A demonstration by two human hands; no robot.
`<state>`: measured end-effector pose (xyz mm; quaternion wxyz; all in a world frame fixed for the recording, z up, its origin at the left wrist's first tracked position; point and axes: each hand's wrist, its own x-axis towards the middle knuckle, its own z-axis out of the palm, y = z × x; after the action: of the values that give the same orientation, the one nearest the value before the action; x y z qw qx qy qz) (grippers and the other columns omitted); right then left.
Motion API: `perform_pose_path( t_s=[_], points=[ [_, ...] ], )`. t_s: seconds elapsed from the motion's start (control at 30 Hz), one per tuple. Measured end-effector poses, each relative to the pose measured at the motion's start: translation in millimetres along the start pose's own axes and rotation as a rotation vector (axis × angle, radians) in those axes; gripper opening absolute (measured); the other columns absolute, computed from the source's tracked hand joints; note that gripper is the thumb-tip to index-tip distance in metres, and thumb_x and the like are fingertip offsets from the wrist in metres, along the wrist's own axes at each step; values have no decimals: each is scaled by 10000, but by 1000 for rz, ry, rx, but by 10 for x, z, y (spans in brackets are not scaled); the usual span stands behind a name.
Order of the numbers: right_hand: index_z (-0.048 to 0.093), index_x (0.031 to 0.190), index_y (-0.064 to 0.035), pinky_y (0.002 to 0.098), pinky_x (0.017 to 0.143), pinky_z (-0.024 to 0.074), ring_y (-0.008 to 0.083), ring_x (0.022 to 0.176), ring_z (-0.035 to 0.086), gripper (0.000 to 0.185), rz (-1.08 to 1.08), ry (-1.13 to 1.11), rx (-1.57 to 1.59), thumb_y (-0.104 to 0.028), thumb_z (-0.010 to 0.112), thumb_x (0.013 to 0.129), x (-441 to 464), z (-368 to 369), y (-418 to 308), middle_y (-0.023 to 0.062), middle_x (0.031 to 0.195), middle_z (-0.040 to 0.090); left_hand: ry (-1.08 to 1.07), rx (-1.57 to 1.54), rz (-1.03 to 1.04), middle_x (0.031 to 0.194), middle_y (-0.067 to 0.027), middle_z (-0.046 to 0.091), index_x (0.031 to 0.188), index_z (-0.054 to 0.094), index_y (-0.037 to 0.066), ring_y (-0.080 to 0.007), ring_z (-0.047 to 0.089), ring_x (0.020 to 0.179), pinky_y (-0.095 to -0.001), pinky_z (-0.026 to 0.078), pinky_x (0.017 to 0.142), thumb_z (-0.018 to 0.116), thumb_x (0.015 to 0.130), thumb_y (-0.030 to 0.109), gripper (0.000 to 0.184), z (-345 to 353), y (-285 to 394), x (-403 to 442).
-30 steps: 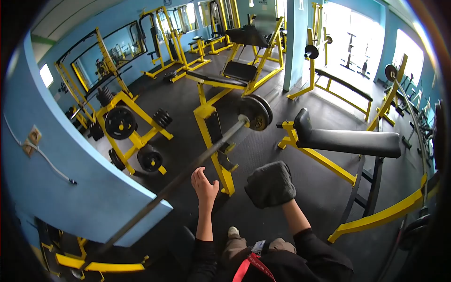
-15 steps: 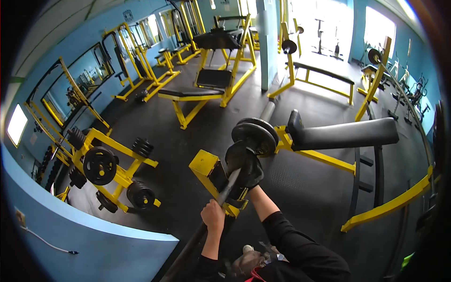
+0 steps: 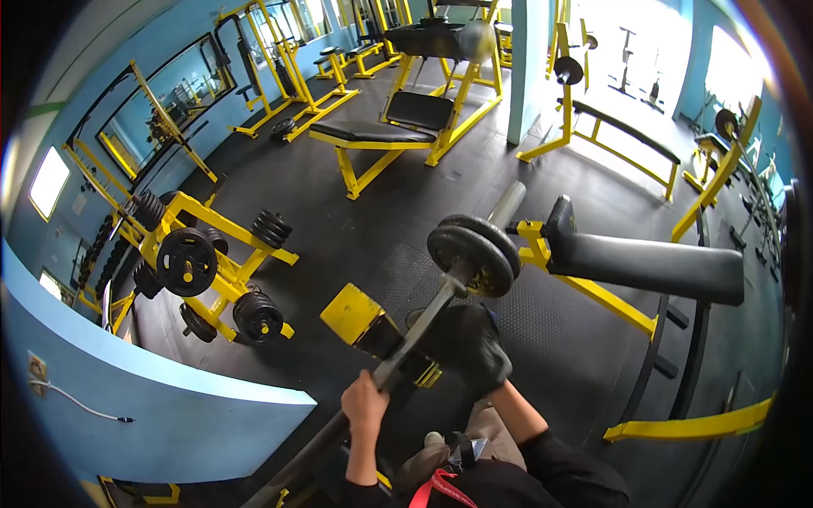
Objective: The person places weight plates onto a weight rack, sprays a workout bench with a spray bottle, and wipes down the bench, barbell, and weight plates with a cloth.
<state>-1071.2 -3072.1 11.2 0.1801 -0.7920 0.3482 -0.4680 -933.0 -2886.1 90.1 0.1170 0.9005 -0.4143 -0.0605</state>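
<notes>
Left of the long grey metal bar [image 3: 418,331] stands a yellow metal post [image 3: 351,311] with a square top. The person's left hand [image 3: 364,405] is curled tightly round the bar, likely to steady it. Right of the bar, a soft dark grey cloth [image 3: 457,337] covers the right hand [image 3: 489,368], so its grip cannot be told.

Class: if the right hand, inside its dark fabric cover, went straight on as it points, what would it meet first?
Most likely the long grey metal bar; whether the dark fabric cover touches it is unclear.
</notes>
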Motion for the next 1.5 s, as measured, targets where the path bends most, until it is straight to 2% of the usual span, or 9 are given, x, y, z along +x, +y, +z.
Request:
perform_pose_path(
  t_s=[0.17, 0.33, 0.5, 0.7, 0.8, 0.9, 1.17, 1.37, 1.5],
  points=[
    [554, 1015, -62, 363, 717, 421, 288, 941, 518, 307, -41, 222, -24, -244, 552, 767, 169, -535, 577, 142, 949, 544, 462, -338, 272, 973, -152, 518, 947, 496, 20, -324, 494, 930, -404, 382, 835, 656, 666, 99, 333, -318, 360, -238],
    [550, 1014, -52, 364, 700, 424, 293, 934, 518, 303, -192, 256, -171, -230, 553, 768, 991, -524, 1019, 148, 935, 539, 320, -765, 427, 1102, -165, 494, 1046, 486, 20, -301, 493, 1032, -358, 380, 897, 642, 661, 78, 420, 78, 1492, 276],
    [560, 1080, -114, 400, 701, 449, 319, 863, 562, 581, -56, -491, -234, -474, 651, 633, 1984, -591, 324, 162, 967, 536, 507, -345, 493, 1208, -218, 406, 1172, 383, 16, -376, 441, 1086, -450, 346, 929, 789, 501, 175, 800, 904, 1932, 1248],
    [628, 1046, -140, 324, 831, 456, 238, 1034, 556, 526, 93, -1290, -377, -525, 548, 696, 2698, 38, 376, 101, 1109, 582, 271, -711, 116, 1110, -234, 462, 1172, 349, -20, -395, 478, 1019, -430, 411, 846, 832, 466, 237, 893, 848, 2120, 1280],
    [638, 1034, -155, 342, 809, 462, 283, 990, 569, 474, 46, -1188, -409, -488, 552, 707, 2576, 14, 389, 130, 1075, 593, 296, -686, 166, 1059, -239, 496, 1133, 395, -32, -392, 507, 973, -410, 440, 812, 826, 492, 254, 824, 946, 2070, 1343],
    [592, 1097, -171, 378, 741, 464, 323, 903, 546, 460, -260, -606, -193, -371, 601, 683, 2128, -534, 452, 164, 1120, 524, 363, -666, 254, 1058, -228, 509, 1077, 460, -30, -401, 492, 986, -415, 433, 823, 742, 598, 204, 603, 1109, 1926, 1444],
    [491, 1219, -174, 449, 920, 363, 383, 1148, 399, 613, -329, 11, 197, -302, 671, 647, 704, -627, 1431, 249, 1280, 357, 413, -275, 471, 950, -155, 550, 974, 563, 0, -345, 496, 867, -409, 426, 795, 620, 625, 85, 364, 944, 2064, 1481],
    [511, 1186, -152, 382, 800, 459, 332, 986, 504, 552, -263, -461, 21, -301, 642, 671, 1966, -821, 567, 192, 1250, 410, 478, -348, 382, 917, -152, 565, 958, 568, 22, -344, 509, 852, -399, 426, 782, 644, 616, 106, 361, 937, 2110, 1471],
    [640, 975, -66, 383, 751, 486, 340, 855, 593, 479, -199, -987, -99, -421, 599, 657, 2554, -200, 567, 189, 967, 593, 426, -144, 441, 873, -141, 600, 948, 588, 31, -321, 553, 845, -411, 438, 781, 694, 611, 159, 376, 871, 2127, 1508]
  ],
)
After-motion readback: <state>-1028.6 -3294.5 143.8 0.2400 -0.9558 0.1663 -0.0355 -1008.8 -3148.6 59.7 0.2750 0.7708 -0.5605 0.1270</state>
